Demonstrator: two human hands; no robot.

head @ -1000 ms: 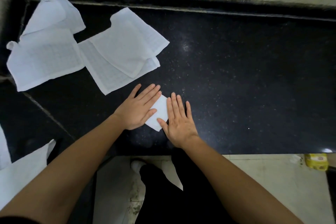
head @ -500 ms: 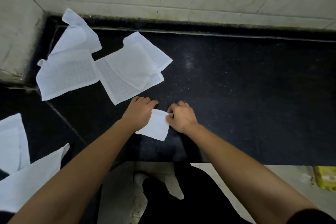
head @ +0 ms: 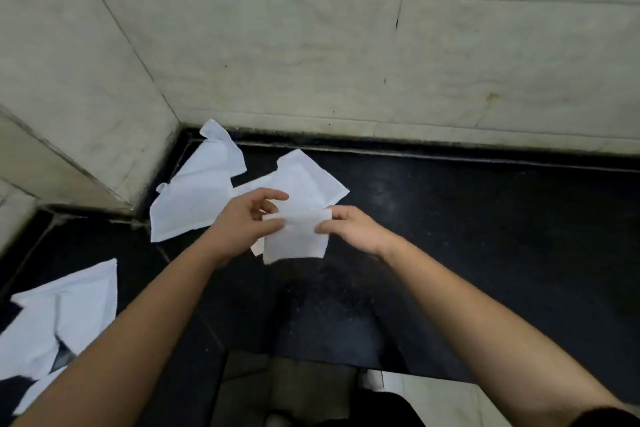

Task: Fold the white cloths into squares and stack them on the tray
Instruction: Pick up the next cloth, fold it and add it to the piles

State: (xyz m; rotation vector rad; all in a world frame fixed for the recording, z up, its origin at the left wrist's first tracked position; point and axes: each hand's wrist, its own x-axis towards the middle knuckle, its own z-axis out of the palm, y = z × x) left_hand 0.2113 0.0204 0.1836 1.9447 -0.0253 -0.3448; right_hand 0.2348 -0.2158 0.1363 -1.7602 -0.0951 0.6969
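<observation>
A pale tiled wall [head: 346, 45] rose behind the folded cloth [head: 294, 239] and turned a corner to the cloth's left. The black speckled counter [head: 485, 236] ran beneath the folded cloth and stretched well away to its right. Down to the left of the folded cloth, near the frame edge, several loose white cloths [head: 69, 308] lay overlapping on the counter. Another crumpled white cloth [head: 194, 204] lay just left of the folded cloth, against the wall corner, and a further unfolded cloth [head: 308, 180] lay directly behind it, partly hidden by the hands.

The left hand [head: 242, 222] held the folded cloth's left edge, pinching it between thumb and curled fingers, with the forefinger reaching out above the cloth's top. The right hand [head: 356, 229] pinched the cloth's upper right corner between thumb and fingertips, the other fingers curled in. The folded cloth itself, a small near-square, hung between the two hands, lifted clear of the counter.
</observation>
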